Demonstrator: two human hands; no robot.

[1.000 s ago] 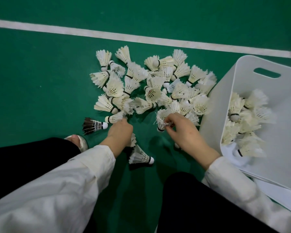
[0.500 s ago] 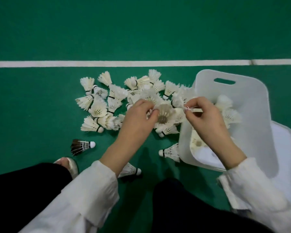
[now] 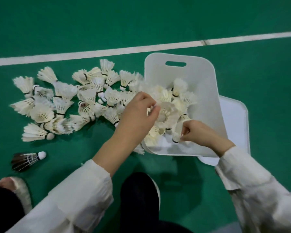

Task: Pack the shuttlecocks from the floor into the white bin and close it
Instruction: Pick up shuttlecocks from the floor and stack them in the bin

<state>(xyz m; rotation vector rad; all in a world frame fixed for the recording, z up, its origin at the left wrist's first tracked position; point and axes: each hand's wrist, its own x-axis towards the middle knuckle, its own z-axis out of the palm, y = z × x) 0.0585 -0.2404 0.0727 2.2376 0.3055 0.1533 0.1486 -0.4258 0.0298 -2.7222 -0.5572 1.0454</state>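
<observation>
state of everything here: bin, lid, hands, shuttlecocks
white bin, open, partly filled
lid, off, on the floor beside the bin
left hand, pinching a shuttlecock over the bin
right hand, pinching a second shuttlecock in the bin
floor pile, not yet packed
dark shuttlecock, lying alone on the floor

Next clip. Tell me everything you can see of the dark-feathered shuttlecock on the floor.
The dark-feathered shuttlecock lies on its side on the green floor, alone at lower left. Its rounded white tip points right; the brown-black feather skirt fans left, crossed by white stems and thread bands. It sits apart from the pile of white shuttlecocks, and no hand touches it.
</observation>
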